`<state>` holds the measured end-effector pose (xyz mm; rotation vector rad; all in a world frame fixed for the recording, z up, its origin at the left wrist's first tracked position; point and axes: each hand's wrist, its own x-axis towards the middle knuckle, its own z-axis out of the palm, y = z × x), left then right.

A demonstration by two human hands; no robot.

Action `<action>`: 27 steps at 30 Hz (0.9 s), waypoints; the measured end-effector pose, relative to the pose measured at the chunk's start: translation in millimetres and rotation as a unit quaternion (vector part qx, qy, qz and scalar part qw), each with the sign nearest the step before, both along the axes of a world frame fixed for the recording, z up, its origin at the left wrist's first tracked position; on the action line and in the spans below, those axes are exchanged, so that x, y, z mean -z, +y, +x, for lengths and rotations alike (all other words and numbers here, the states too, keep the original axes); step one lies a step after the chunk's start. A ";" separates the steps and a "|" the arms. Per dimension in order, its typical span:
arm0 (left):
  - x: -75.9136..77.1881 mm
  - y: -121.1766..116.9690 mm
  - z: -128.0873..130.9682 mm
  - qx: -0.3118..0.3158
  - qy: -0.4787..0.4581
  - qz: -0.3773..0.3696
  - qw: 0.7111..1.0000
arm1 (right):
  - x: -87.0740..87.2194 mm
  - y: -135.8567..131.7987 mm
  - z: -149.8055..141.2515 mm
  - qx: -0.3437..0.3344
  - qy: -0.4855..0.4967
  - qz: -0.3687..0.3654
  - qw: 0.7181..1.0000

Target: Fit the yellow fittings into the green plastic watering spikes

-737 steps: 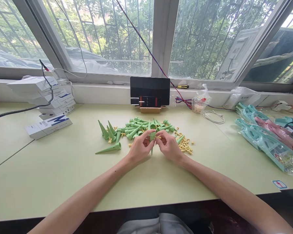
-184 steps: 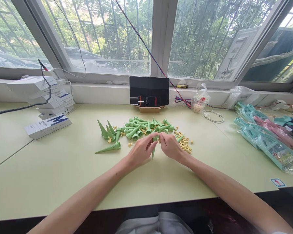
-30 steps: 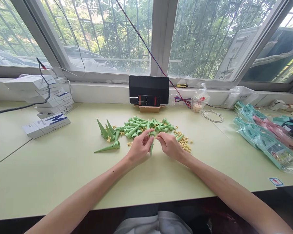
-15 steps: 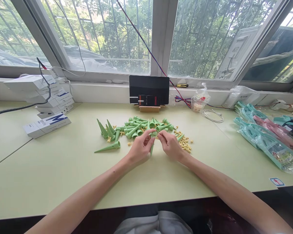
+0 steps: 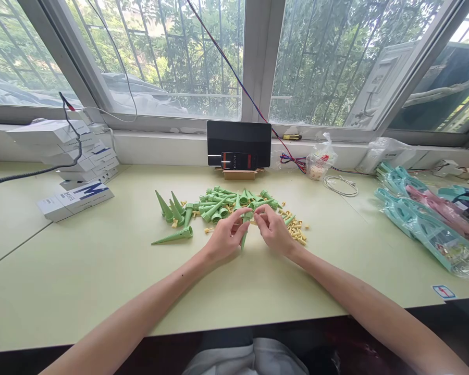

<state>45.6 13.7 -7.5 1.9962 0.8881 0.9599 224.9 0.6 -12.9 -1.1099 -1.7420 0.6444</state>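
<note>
My left hand [image 5: 229,235] is closed around a green plastic spike [image 5: 244,237], a hollow cone held with its tip pointing down toward me. Close beside it, my right hand [image 5: 272,229] is pinched at the spike's upper end. A bit of a small yellow peg [image 5: 253,223] shows between the two hands, mostly hidden by the right fingertips. Beyond them lies a heap of similar green spikes [image 5: 219,200]. Loose yellow pegs [image 5: 297,232] are scattered to the right of my right hand. One separate spike [image 5: 174,236] lies flat on the left, near several upright ones [image 5: 175,211].
A phone [image 5: 238,161] leans on a dark screen [image 5: 238,135] at the back of the table [image 5: 203,291]. White boxes [image 5: 76,200] are stacked on the left. To the right are a plastic bag [image 5: 321,159], a coiled white cable [image 5: 341,186] and wrapped teal plastic items [image 5: 422,221].
Both hands stay in nearly the same place. The spike's tip has tilted slightly, and the right fingers have shifted a little at its upper end.
</note>
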 end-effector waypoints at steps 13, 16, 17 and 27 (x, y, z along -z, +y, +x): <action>0.5 -1.8 -0.1 0.014 0.009 -0.003 1.000 | 2.9 1.0 -0.4 -0.021 0.075 -0.064 0.995; 0.5 -2.3 0.6 0.008 0.012 0.015 1.000 | 2.1 0.9 -1.1 -0.017 0.077 -0.069 0.994; 0.3 -2.4 0.7 0.004 0.017 0.024 1.000 | 1.8 0.9 -1.2 -0.019 0.079 -0.072 0.994; 2.9 -1.2 -0.2 -0.009 0.060 0.094 0.994 | -1.7 -0.3 -2.0 -0.036 0.104 -0.114 0.987</action>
